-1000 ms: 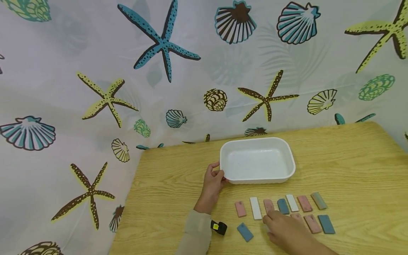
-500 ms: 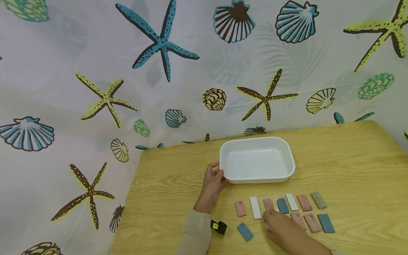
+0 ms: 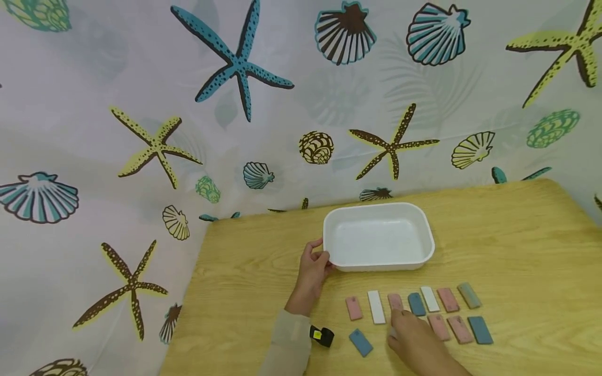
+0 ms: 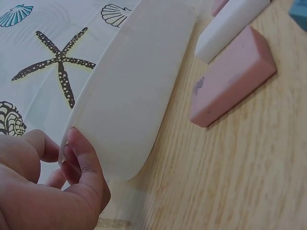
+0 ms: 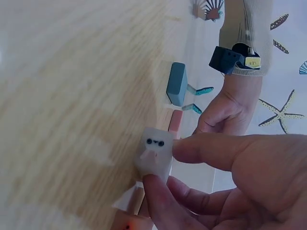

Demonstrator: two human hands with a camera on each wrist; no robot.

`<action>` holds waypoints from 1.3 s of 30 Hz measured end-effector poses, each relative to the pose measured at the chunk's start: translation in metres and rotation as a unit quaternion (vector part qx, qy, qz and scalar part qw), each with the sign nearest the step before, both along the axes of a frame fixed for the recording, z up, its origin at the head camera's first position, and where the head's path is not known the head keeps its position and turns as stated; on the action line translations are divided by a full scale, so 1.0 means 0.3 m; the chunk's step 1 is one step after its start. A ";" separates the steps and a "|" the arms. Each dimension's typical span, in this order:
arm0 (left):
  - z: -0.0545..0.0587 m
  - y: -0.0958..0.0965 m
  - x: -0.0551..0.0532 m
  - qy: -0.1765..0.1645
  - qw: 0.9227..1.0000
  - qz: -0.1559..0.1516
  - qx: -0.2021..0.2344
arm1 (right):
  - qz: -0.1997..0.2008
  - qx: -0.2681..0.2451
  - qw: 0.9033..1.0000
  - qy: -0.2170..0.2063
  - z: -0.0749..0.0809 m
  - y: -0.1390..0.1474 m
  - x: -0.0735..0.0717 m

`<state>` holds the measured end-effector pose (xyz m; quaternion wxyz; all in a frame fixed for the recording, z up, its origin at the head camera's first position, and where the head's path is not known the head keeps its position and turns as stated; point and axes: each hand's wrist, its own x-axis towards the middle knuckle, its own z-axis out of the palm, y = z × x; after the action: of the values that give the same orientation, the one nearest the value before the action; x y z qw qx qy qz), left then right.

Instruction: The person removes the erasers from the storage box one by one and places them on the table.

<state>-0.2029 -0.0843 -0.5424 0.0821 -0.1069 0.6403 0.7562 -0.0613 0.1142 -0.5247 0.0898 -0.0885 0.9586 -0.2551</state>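
Observation:
My left hand [image 3: 314,269] grips the near left corner of a white plastic tub [image 3: 380,267]. In the left wrist view, the thumb and fingers of that hand [image 4: 57,187] pinch the rim of the tub [image 4: 127,96]. Among the erasers in front of the tub is my right hand [image 3: 416,339]. Close up in the right wrist view, its thumb and fingers pinch a white eraser [image 5: 154,146] with a small printed face; the head view mostly hides this eraser. Just beyond the fingertips lies a pink eraser [image 3: 395,301], partly covered.
Several erasers lie in loose rows: a pink one [image 3: 354,308], a white one [image 3: 376,307], blue ones [image 3: 360,342] and a greenish-grey one [image 3: 469,295]. The wooden table [image 3: 244,292] meets a shell-patterned cloth [image 3: 282,130] at the back. A black wrist device [image 3: 322,336] is on the left sleeve.
My right hand has shifted slightly left and turned, baring more of the pink eraser to its right. The left hand and the tub stay put.

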 end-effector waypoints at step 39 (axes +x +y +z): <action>0.014 -0.006 0.009 0.003 1.000 -0.010 0.013 | 0.557 0.180 0.708 0.396 0.041 -0.130 -0.108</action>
<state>-0.2001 -0.0860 -0.5382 0.0889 -0.0968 0.6315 0.7641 -0.0936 0.0751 -0.5123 -0.1580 -0.6815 0.7104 0.0770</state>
